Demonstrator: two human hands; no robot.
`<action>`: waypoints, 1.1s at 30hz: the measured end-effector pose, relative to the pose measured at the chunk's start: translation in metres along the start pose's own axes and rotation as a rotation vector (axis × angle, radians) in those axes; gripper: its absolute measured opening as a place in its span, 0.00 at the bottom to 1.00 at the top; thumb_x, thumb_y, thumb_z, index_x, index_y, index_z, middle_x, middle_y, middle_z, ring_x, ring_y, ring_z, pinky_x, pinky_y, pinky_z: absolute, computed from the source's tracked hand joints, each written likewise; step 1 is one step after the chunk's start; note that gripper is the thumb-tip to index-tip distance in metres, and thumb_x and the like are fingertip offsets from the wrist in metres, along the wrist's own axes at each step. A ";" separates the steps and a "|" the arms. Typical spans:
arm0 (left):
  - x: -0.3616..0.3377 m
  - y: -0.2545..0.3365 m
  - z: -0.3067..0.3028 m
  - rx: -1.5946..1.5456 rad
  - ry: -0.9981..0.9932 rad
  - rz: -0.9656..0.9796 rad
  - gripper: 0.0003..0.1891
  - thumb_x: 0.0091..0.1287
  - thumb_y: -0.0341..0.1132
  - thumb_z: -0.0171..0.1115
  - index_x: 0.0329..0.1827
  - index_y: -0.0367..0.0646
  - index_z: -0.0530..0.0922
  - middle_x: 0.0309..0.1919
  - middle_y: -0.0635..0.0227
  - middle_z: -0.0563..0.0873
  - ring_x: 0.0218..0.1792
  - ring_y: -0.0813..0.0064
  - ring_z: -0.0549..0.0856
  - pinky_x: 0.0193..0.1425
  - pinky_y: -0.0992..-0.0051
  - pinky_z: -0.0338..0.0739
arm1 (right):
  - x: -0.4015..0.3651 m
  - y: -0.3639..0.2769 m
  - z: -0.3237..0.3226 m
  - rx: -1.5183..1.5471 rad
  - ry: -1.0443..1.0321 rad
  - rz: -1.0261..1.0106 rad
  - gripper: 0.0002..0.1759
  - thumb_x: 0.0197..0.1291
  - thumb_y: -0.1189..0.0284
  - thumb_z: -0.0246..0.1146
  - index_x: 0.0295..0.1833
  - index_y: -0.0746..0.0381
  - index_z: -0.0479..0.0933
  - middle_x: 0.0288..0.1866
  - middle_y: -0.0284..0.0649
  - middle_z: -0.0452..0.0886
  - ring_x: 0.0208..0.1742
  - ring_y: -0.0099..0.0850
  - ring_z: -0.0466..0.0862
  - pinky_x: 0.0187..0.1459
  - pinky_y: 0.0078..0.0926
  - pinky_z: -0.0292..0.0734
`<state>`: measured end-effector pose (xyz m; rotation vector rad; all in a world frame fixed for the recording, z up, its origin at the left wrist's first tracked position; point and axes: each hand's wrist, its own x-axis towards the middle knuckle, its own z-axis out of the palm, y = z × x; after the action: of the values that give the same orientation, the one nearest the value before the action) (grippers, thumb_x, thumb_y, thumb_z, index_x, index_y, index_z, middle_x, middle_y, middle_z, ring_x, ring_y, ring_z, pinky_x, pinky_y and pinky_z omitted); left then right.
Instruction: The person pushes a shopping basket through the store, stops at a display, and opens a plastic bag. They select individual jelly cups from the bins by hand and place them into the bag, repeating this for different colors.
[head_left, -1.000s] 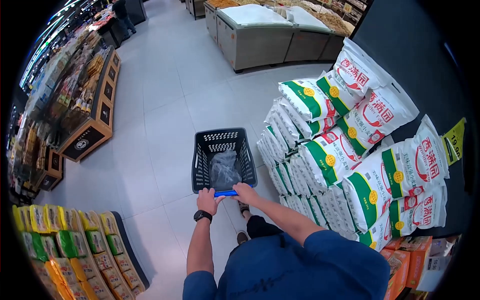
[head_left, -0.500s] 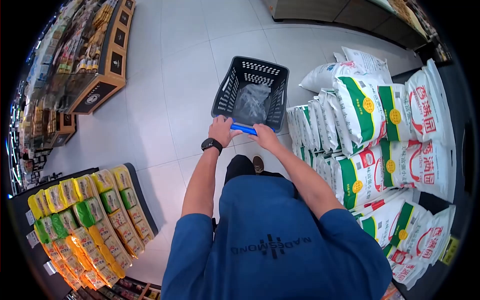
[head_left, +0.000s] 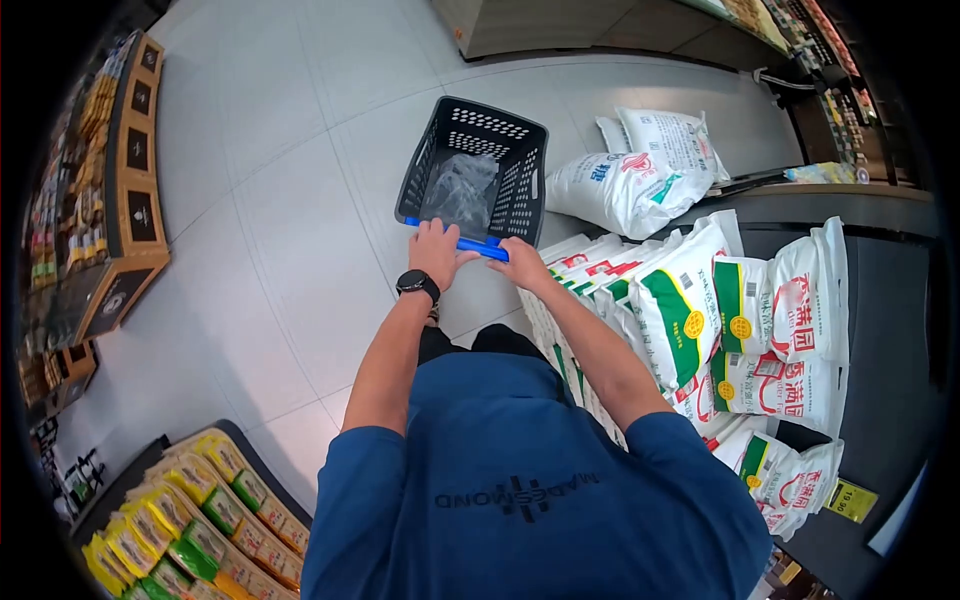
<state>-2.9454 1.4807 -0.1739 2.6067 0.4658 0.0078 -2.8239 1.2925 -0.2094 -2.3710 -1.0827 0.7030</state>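
Note:
My left hand (head_left: 438,252), below a dark watch, is closed round the left part of a blue handle (head_left: 480,246). The right end of that handle is in my right hand (head_left: 522,265), fingers wrapped over it. The handle belongs to a black perforated basket (head_left: 519,190) in front of me. Crumpled clear plastic (head_left: 466,188) lies inside the basket, towards its left side.
Stacked white and green flour bags (head_left: 680,312) stand close on my right, with large white sacks (head_left: 630,192) beyond them. Yellow packets (head_left: 165,505) fill a display at lower left. A wooden-edged shelf (head_left: 138,205) stands at left, a grey counter (head_left: 560,28) ahead.
The flour bags and shelves have shifted and turned in the view, and the yellow packets have moved lower. Both hands still hold the handle, and the basket appears slightly further left.

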 end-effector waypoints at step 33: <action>0.657 0.066 -0.027 0.119 -0.257 0.451 0.30 0.57 0.62 0.68 0.44 0.41 0.80 0.42 0.57 0.78 0.49 0.53 0.78 0.50 0.53 0.75 | 0.417 0.221 -0.302 0.096 0.274 0.375 0.13 0.53 0.62 0.72 0.36 0.60 0.84 0.37 0.50 0.85 0.44 0.50 0.85 0.48 0.48 0.80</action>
<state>-2.3077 1.6544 -0.1702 2.7213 -0.2206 -0.2073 -2.2819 1.4334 -0.2124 -2.5184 -0.4855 0.5148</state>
